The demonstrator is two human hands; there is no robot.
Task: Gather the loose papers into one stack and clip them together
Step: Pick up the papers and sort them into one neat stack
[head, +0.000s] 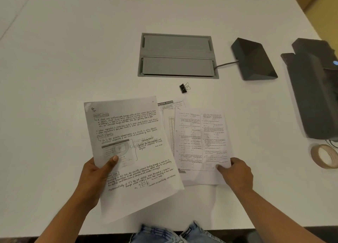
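early going: left hand (pixel 95 177) pinches the handwritten sheet (pixel 131 151), thumb on top, held above the table (pixel 73 60). right hand (pixel 236 171) pinches the printed sheet (pixel 201 142) by its corner, a third sheet (pixel 165 104) underneath. nothing squared up or clipped yet. binder clip (pixel 184 88) lies just beyond the papers, nothing blocking it; tape roll (pixel 323 156) sits well off right.

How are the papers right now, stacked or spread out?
Spread out: the left hand holds the handwritten sheet, the right hand pinches the printed sheet, a third sheet shows between them.
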